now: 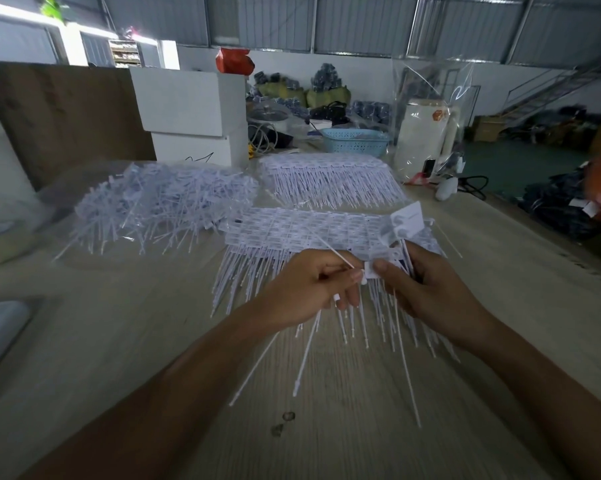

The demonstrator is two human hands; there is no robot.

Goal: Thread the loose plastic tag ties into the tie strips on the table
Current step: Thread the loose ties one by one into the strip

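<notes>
My left hand (313, 287) pinches a thin white tag tie (330, 249) whose free end points up and left, with more tie tails hanging below the fingers. My right hand (427, 285) grips the flat head of a tie strip (378, 268) and a small bundle of strips, thumb on top, right against the left fingertips. Beneath both hands lies a layered row of tie strips (292, 230) with tails fanned toward me. A second row of strips (330, 174) lies farther back. A heap of loose ties (160, 206) sits on clear plastic at the left.
The wooden table (153, 341) runs to an edge at the right. White boxes (191, 109) stand at the back, a blue basket (354, 142) and a white appliance in a plastic bag (424, 133) behind the strips. A brown board (60, 112) leans at left.
</notes>
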